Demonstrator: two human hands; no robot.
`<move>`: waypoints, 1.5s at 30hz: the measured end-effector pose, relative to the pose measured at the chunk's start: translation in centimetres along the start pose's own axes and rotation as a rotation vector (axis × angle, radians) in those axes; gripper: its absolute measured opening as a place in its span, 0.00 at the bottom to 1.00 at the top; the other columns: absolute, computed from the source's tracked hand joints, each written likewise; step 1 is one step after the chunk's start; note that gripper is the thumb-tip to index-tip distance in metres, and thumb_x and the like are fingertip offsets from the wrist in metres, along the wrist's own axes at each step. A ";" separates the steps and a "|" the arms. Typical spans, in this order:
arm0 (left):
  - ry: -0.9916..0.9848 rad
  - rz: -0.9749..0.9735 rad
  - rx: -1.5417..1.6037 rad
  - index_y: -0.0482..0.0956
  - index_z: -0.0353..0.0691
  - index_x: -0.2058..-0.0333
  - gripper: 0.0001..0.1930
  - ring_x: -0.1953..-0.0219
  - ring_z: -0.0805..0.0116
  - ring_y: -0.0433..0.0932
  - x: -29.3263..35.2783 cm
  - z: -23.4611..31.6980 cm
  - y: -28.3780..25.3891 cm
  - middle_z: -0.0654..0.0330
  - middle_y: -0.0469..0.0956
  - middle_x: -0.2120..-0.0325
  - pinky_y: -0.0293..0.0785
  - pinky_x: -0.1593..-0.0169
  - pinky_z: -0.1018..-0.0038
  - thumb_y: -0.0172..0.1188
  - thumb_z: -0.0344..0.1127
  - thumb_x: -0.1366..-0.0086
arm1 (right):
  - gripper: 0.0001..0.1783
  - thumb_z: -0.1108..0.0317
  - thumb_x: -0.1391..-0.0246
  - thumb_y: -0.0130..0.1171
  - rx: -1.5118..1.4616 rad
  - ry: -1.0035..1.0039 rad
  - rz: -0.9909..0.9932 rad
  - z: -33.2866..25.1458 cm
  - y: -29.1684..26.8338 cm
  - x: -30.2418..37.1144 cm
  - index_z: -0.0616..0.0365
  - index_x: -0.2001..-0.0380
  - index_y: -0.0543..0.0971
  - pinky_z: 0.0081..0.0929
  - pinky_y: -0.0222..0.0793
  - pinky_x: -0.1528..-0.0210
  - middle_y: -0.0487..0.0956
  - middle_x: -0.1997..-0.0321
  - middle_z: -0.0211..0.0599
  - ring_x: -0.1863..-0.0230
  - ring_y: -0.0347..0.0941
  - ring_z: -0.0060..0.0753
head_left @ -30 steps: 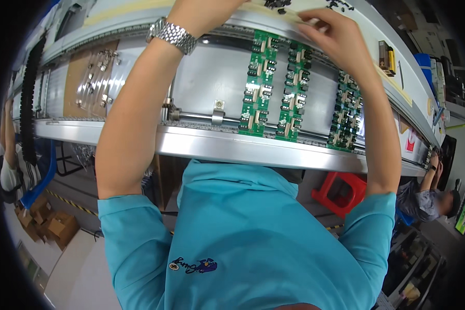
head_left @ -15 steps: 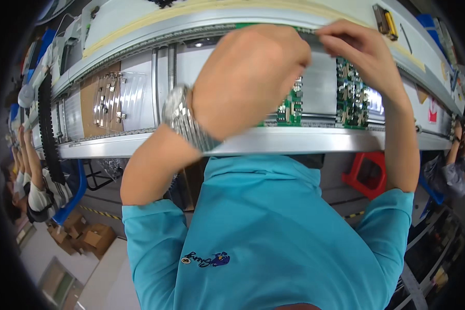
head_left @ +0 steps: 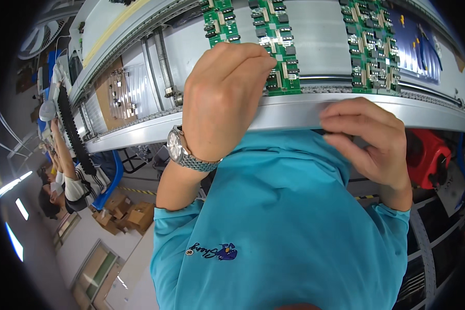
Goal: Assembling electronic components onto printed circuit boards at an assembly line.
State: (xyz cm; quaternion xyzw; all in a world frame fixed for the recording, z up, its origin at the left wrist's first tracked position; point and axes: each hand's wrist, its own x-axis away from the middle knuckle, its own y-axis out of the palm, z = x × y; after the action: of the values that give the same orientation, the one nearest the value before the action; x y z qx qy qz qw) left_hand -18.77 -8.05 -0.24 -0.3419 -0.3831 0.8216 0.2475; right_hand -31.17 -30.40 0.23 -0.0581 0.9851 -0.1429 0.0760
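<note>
Hands (head_left: 225, 98) nearer—circuit boards (head_left: 276, 35) beneath left

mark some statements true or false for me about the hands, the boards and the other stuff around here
1. The left hand has a wristwatch on its wrist. True.
2. The left hand's fingertips are at a green circuit board. True.
3. The right hand is gripping a circuit board. False: the right hand's thumb and fingers are apart, by the metal rail; whether they touch it is unclear.
4. The person's shirt is red. False: the shirt is teal.
5. Cardboard boxes show to the left of the shirt. True.
</note>
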 end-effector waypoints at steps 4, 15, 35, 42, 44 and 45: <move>0.002 -0.002 -0.020 0.85 0.38 0.67 0.09 0.66 0.65 0.76 0.3 -0.1 0.4 0.65 0.83 0.63 0.75 0.60 0.72 0.68 0.21 0.48 | 0.12 0.81 0.58 0.72 0.130 -0.053 0.041 0.1 0.0 0.1 0.62 0.67 0.86 0.25 0.72 0.65 0.82 0.62 0.39 0.68 0.75 0.31; 0.047 0.044 -0.023 0.85 0.38 0.67 0.08 0.66 0.65 0.76 0.8 -0.7 0.6 0.65 0.83 0.63 0.73 0.59 0.72 0.68 0.22 0.48 | 0.09 0.81 0.57 0.72 0.338 -0.285 0.010 0.9 1.4 -1.2 0.62 0.71 0.82 0.28 0.73 0.66 0.82 0.64 0.36 0.70 0.75 0.35; 0.019 -0.013 0.069 0.88 0.36 0.60 0.08 0.64 0.70 0.79 -4.1 -4.3 -5.4 0.61 0.85 0.63 0.76 0.59 0.78 0.69 0.25 0.39 | 0.08 0.83 0.56 0.70 0.508 -0.156 -0.104 -2.3 0.5 -1.8 0.64 0.71 0.82 0.27 0.76 0.64 0.84 0.61 0.37 0.66 0.79 0.36; -0.255 0.096 -0.270 0.86 0.30 0.65 0.10 0.69 0.54 0.82 -10.3 -12.7 -4.7 0.51 0.84 0.68 0.80 0.60 0.65 0.63 0.31 0.40 | 0.08 0.82 0.56 0.71 0.571 -0.194 -0.087 -2.2 1.1 -2.9 0.64 0.70 0.84 0.26 0.77 0.62 0.86 0.58 0.38 0.65 0.80 0.36; -0.194 0.164 -0.302 0.86 0.30 0.66 0.09 0.68 0.52 0.82 -11.1 -13.0 -3.4 0.50 0.84 0.68 0.80 0.59 0.64 0.63 0.31 0.40 | 0.08 0.82 0.56 0.71 0.584 -0.188 -0.058 -1.8 1.0 -3.9 0.64 0.69 0.85 0.26 0.77 0.62 0.86 0.58 0.38 0.65 0.80 0.35; -0.169 0.193 -0.314 0.85 0.30 0.67 0.09 0.68 0.51 0.82 -11.1 -13.0 -2.6 0.50 0.84 0.68 0.80 0.58 0.63 0.63 0.31 0.40 | 0.08 0.82 0.56 0.71 0.590 -0.179 -0.048 -1.5 1.0 -4.2 0.64 0.69 0.85 0.26 0.76 0.62 0.86 0.58 0.38 0.65 0.80 0.35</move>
State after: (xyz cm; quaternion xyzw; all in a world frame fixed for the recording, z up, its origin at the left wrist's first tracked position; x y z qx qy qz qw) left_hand -1.47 -8.01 -0.17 -0.3413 -0.4913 0.7975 0.0781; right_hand -27.36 -28.42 1.92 -0.0692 0.8888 -0.4187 0.1728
